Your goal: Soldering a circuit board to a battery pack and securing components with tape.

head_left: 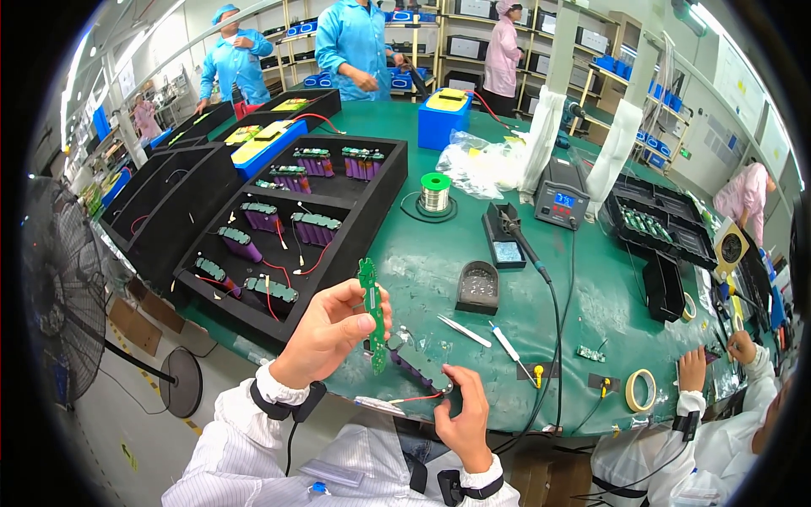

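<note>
A long, narrow green circuit board [372, 306] stands nearly upright between the thumb and fingers of my left hand [321, 334]. Just to its right, a purple battery pack [416, 363] with a grey-green top lies tilted at the table's near edge. My right hand [466, 418] pinches the pack's near right end, where a red wire comes out. The board's lower end overlaps the left end of the pack in this view, and I cannot tell whether they touch.
Left stands a black divided tray [325, 266] of similar packs. Ahead are tweezers [465, 330], a white-handled tool [509, 348], a black scoop-shaped box [478, 289], a soldering iron [525, 241], its station [560, 198] and a solder spool [435, 193]. A co-worker's hand [693, 369] is at right, near tape [640, 390].
</note>
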Motion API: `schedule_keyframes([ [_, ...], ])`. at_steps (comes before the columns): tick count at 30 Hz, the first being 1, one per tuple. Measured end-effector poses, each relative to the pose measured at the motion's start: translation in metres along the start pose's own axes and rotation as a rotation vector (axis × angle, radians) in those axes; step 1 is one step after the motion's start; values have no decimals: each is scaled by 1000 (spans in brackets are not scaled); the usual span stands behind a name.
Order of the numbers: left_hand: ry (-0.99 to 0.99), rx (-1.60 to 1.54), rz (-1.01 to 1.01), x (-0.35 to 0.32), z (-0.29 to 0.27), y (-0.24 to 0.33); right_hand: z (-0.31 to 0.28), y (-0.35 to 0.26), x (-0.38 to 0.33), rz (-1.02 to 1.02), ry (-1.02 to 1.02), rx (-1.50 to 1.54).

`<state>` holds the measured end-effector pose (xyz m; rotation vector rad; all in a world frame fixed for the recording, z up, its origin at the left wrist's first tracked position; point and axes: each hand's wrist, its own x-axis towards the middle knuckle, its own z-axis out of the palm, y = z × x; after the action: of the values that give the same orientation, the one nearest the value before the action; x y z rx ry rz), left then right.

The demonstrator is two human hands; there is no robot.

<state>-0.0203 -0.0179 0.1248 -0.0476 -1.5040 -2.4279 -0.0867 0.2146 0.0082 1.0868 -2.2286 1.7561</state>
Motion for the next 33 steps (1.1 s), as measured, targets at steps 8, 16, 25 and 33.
schedule_keyframes([
  [8, -4, -16, -2, -1, -1, -2, -1, -2, 0, -2, -5, -9],
  [16, 64, 47, -15, -3, -2, -2, -1, -3, 1, 2, -7, 12],
  [25, 62, 68, -18, -2, -1, -2, -1, -2, 2, 2, -6, 20],
  [33, 50, 19, -2, -4, -4, -5, -2, -4, 0, 4, 7, 25],
])
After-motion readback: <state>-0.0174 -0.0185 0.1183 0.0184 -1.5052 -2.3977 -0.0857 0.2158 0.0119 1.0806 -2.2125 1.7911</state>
